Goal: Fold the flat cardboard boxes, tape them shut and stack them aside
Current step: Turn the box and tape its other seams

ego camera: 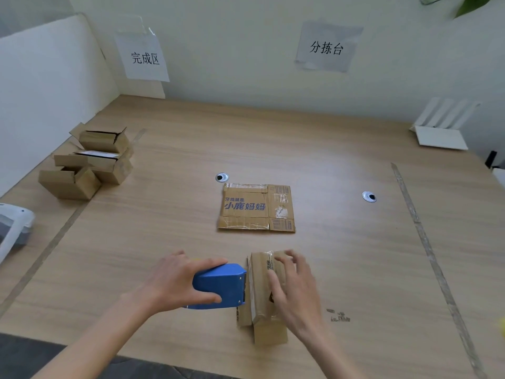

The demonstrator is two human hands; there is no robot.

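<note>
Left hand [177, 283]: grips blue tape dispenser [218, 287], its front against the box [263, 299] at table [355, 269] near edge. Right hand [293, 285]: fingers spread flat, pressing box top. Flat carton [255, 207]: beyond. Folded boxes [87, 165]: far left.

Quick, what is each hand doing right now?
Left hand: grips the blue tape dispenser, its front against the folded box.
Right hand: open, fingers pressing on top of the box.
</note>
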